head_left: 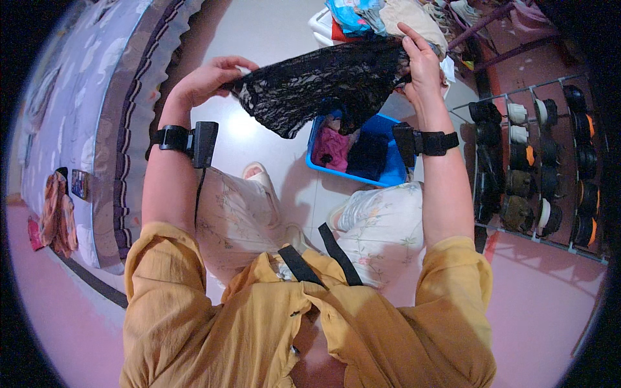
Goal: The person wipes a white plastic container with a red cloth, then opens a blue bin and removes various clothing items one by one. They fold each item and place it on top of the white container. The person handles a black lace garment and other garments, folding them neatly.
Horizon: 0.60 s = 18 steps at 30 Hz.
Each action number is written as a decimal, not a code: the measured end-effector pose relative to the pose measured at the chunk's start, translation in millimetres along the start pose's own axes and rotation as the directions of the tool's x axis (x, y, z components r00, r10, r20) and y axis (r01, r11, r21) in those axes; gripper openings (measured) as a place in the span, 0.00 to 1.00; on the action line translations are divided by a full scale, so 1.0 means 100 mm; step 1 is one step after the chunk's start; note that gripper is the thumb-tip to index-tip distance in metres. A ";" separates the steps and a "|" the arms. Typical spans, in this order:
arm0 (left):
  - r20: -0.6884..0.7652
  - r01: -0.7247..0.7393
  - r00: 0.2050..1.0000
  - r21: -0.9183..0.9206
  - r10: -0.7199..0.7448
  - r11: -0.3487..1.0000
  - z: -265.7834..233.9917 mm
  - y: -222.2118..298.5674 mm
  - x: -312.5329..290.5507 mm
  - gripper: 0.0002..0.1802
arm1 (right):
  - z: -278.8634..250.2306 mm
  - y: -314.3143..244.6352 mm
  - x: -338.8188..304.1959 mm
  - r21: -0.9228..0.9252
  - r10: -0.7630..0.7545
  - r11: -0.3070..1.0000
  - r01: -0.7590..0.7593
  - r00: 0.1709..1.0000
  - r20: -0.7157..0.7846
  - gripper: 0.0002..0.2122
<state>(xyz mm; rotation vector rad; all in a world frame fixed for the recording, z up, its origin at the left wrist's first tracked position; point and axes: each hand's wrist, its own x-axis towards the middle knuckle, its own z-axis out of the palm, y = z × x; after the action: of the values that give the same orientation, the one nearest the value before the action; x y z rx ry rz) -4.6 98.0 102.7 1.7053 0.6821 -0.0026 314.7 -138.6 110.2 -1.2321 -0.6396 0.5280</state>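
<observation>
A black lace garment (pixel 317 81) is stretched out between my two hands, its lower edge hanging loose. My left hand (pixel 210 81) pinches its left end between thumb and fingers. At the other end my right hand (pixel 424 64) grips the lace, with the index finger pointing up. The exact kind of garment cannot be made out. Below and behind the lace stands a blue plastic basin (pixel 391 174) on the floor. Inside it lie a pink cloth (pixel 330 147) and a dark navy cloth (pixel 367 155). The lace covers part of the basin's far side.
A bed with a pale patterned cover (pixel 84 84) runs along the left. On the right is a metal rack (pixel 527 87) with several shoes and caps. A heap of clothes (pixel 414 22) lies at the far side, by a white container (pixel 321 27). My slippered feet (pixel 262 178) are on the floor.
</observation>
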 end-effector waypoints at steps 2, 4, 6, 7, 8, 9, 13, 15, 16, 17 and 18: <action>-0.232 -0.110 0.967 -0.011 0.105 0.994 -0.04 -0.06 0.03 0.14 | 0.00 0.00 0.01 -0.044 -0.013 0.999 0.013 1.000 -0.018 0.14; -0.437 -0.190 0.895 -0.197 0.088 0.962 -0.07 -0.09 0.13 0.14 | 0.01 0.00 0.02 -0.083 -0.018 0.996 0.016 1.000 -0.019 0.14; -0.570 -0.303 0.820 -0.368 0.043 0.879 -0.15 -0.12 0.19 0.13 | 0.03 -0.01 0.02 -0.114 -0.019 0.993 0.019 1.000 0.000 0.14; -0.581 -0.388 0.810 -0.430 0.080 0.815 -0.18 -0.13 0.21 0.13 | 0.05 -0.02 0.02 -0.110 -0.021 0.994 0.018 1.000 -0.018 0.14; -0.600 -0.414 0.800 -0.511 0.033 0.754 -0.22 -0.14 0.22 0.14 | 0.06 -0.03 0.02 -0.106 -0.023 0.994 0.019 0.999 -0.036 0.13; -0.618 -0.441 0.786 -0.578 -0.015 0.687 -0.28 -0.14 0.25 0.14 | 0.07 -0.06 0.02 -0.106 0.000 0.994 -0.007 0.998 -0.058 0.13; -0.635 -0.505 0.766 -0.693 -0.102 0.514 -0.47 -0.18 0.22 0.14 | 0.06 -0.20 0.03 0.141 0.015 0.990 -0.001 0.995 -0.100 0.14; -0.653 -0.535 0.749 -0.698 -0.114 0.476 -0.52 -0.20 0.22 0.13 | 0.03 -0.26 0.04 0.153 0.009 0.988 0.005 0.996 -0.090 0.14; -0.668 -0.555 0.735 -0.692 -0.116 0.462 -0.53 -0.20 0.22 0.13 | 0.02 -0.27 0.05 0.156 0.006 0.988 0.009 0.996 -0.094 0.14; -0.682 -0.575 0.721 -0.685 -0.118 0.448 -0.54 -0.20 0.21 0.13 | -0.01 -0.29 0.05 0.218 0.010 0.976 0.006 0.997 -0.072 0.14; -0.682 -0.575 0.726 -0.676 -0.093 0.461 -0.55 -0.20 0.21 0.13 | -0.03 -0.30 0.06 0.198 -0.005 0.980 0.023 0.996 -0.090 0.14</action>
<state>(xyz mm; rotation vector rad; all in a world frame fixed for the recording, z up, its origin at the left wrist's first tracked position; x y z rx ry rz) -15.8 157.8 91.8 0.7101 0.7092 1.0673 322.2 -144.6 139.3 -1.0554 -0.5069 0.5101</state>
